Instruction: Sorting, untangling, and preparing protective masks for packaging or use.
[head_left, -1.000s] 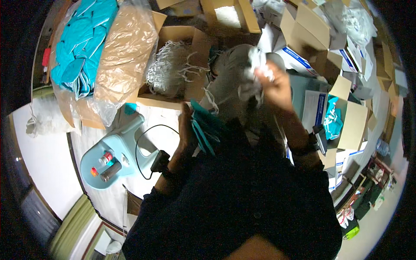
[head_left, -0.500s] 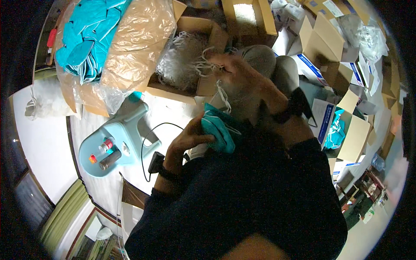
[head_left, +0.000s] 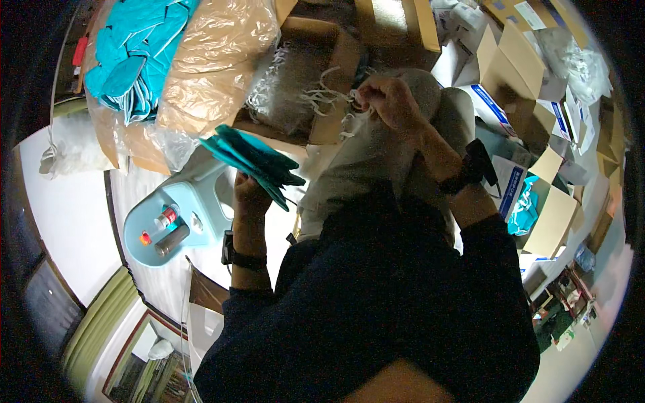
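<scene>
My left hand (head_left: 251,192) is closed round the lower side of a small stack of flat teal fabric pieces (head_left: 250,161), held out over the floor beside my left knee. The layers fan apart slightly at their edges. Above my lap, my right hand (head_left: 393,104) is closed on a bunch of thin white strings (head_left: 329,94). Their loose ends hang out to the left, over the edge of an open cardboard box (head_left: 329,124) that holds more white strings (head_left: 265,84).
Left of that box, a plastic-lined carton (head_left: 215,74) holds a heap of teal pieces (head_left: 138,57). A light blue stool (head_left: 201,208) with bottles on it stands at the left. Several open cartons (head_left: 514,67) crowd the right, one with teal fabric (head_left: 524,208) inside.
My left hand has moved left and away from my lap with the teal pieces, which now fan out. My right hand has shifted right, drawing the white strings away from the teal pieces.
</scene>
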